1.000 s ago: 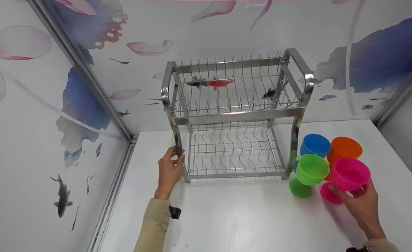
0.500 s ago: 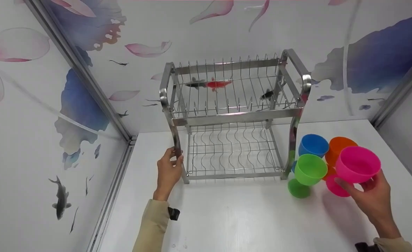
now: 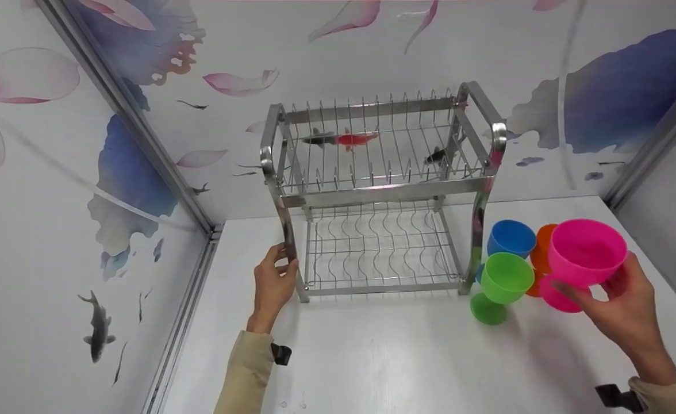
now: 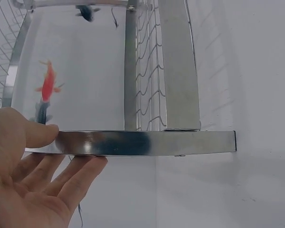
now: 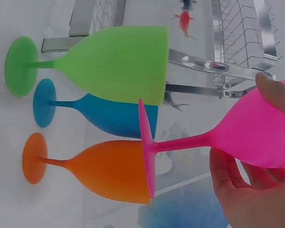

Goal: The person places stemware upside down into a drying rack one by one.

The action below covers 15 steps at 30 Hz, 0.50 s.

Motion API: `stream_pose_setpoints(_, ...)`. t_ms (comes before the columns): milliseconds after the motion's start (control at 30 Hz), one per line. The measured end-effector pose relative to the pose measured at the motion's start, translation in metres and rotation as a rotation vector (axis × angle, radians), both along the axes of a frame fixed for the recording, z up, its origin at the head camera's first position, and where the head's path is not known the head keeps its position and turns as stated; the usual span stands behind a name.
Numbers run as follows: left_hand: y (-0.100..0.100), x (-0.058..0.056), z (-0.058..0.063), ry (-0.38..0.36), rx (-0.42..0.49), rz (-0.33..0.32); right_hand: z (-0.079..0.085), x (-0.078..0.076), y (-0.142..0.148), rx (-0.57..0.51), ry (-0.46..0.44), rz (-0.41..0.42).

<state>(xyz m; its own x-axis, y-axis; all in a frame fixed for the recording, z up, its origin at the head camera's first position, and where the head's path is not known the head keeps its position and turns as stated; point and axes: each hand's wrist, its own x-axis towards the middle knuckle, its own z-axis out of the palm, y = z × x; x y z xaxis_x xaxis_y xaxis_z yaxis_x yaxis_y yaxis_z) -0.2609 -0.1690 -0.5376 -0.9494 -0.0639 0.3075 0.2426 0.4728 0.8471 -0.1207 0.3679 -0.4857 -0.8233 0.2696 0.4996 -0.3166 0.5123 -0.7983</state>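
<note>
The right hand (image 3: 625, 310) is holding the pink goblet (image 3: 586, 253) clear of the desk (image 3: 407, 356), fingers (image 5: 228, 171) curled under the bowl and the thumb pressing on its side. It is hanging to the right of the rack (image 3: 381, 190), just beside the green goblet (image 3: 504, 282), the blue goblet (image 3: 510, 238) and the orange goblet (image 3: 542, 253), which are standing close together by the rack's near right leg.

That is where the risk is sitting. In the right wrist view the pink foot (image 5: 146, 147) is lying right against the orange bowl (image 5: 109, 168) and close under the green one (image 5: 116, 64). A careless sweep to the left is likely to clip those tall, narrow-footed goblets and tip them, I judge. The hold is on the rounded bowl and not on the stem, so the goblet could be slipping or rolling in the fingers if it knocks the rack's metal rail.

The left hand (image 3: 273, 284) is reaching forward from a beige sleeve (image 3: 249, 374), gripping the rack's near left leg (image 3: 289, 253). In the left wrist view the thumb (image 4: 35, 135) is lying over the steel strip (image 4: 142, 142) and the fingers (image 4: 76, 178) are folding beneath it. If that grip is loosening, the light wire rack may be skidding on the smooth desk.
</note>
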Motion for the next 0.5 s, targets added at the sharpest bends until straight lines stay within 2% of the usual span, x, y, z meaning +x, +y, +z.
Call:
stream_pose_setpoints(133,-0.004,0.004,0.004,-0.001,-0.001,-0.025,0.017,-0.001,-0.007,0.076,0.007,0.015)
stream_pose_setpoints(267,-0.007,0.010,0.012,0.043,-0.017,-0.023,0.033,-0.002,-0.017,0.160,0.026,0.041)
stream_pose_setpoints(400,-0.007,0.019,0.023,0.103,-0.060,-0.019,0.044,-0.009,-0.029,0.257,0.108,0.090)
stream_pose_setpoints(500,-0.005,0.026,0.032,0.139,-0.084,-0.046,0.050,-0.017,-0.039,0.324,0.184,0.139)
